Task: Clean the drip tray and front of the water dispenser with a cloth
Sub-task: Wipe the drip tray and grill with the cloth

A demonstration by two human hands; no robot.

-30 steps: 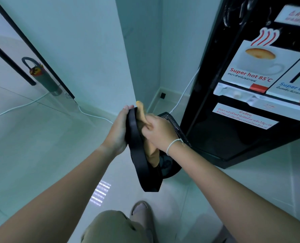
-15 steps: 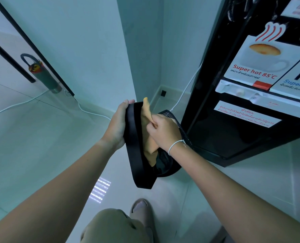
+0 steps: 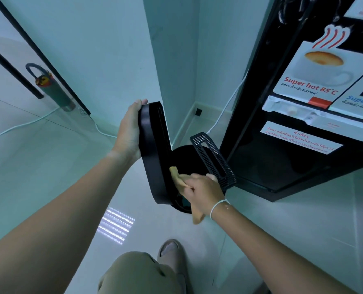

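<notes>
Currently my left hand (image 3: 131,132) grips the upper end of the black oblong plastic drip tray (image 3: 153,153), held on edge above the floor, just left of the black water dispenser (image 3: 303,115). My right hand (image 3: 201,187) pinches the tan folded cloth (image 3: 177,177), pressing it against the tray's lower inner face.

Risk, as I judge it: the tray hangs from a one-handed grip at its top end, so a hard wipe low down could lever it loose and drop it onto the tiles. The black slotted grille (image 3: 213,160) (leaning just beside my right hand) could be knocked over by that wrist.

Count: one tray, one grille, one cloth, one dispenser, two hands.
</notes>
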